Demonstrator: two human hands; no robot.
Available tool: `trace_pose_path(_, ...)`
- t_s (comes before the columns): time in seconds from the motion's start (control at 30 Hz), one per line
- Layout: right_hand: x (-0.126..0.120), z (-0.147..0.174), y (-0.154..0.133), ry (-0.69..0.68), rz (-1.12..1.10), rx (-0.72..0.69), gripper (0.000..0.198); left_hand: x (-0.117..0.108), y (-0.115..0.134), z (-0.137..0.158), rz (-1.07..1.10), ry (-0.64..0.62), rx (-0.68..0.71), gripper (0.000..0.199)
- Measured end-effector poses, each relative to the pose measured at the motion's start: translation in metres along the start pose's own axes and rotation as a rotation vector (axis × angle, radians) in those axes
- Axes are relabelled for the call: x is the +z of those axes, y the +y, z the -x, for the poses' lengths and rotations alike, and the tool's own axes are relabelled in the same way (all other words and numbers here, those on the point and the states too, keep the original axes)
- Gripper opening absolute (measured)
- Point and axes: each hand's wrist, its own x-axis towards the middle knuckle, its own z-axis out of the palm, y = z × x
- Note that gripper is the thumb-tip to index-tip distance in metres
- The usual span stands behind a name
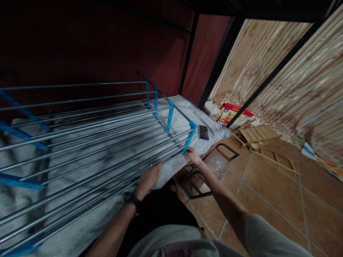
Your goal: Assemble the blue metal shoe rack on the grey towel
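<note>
A clothes drying rack [107, 141] with grey metal rods and blue plastic joints stretches across the left half of the head view, over the grey cloth. My left hand [150, 175], a dark watch on its wrist, is at the near-side lower rods, its fingers curled against them and partly hidden. At the rack's near right corner, my right hand [193, 155] grips the lower end of a blue corner piece [189, 136], thumb and fingers closed around it. Just right of that corner lies a phone [203, 132] with a dark screen.
Grey cloth [179, 162] covers the bed-like surface, framed by dark metal posts [219, 60]. To the right on the tiled floor [264, 200] are a folding chair [214, 166] and a wooden folding piece [259, 137]. A red and yellow box [237, 114] stands by the patterned curtain [292, 78].
</note>
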Motion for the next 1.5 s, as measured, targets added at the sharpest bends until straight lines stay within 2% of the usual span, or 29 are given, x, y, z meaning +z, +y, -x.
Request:
trace_pose_path(0.43,0.0009,0.0028,-0.0034,-0.015,-0.009,-0.005,0.027,0.0063,-0.0078,-0.0032,0.042,0.001,0.026,0.045)
trace_pose_path(0.83,0.0032,0.0058,0.0005,-0.009,0.037,-0.048,0.029,-0.0032,-0.0032,-0.0028,0.017,-0.054,0.012,0.044)
trace_pose_path(1.27,0.0064,0.0069,0.0064,-0.005,0.066,-0.064,0.030,-0.0022,-0.0078,-0.0052,0.057,-0.076,0.027,0.044)
trace_pose_path(1.5,0.0075,0.0068,0.0062,-0.008,0.041,-0.078,0.035,0.0021,-0.0075,-0.0050,0.002,-0.038,0.059,0.044)
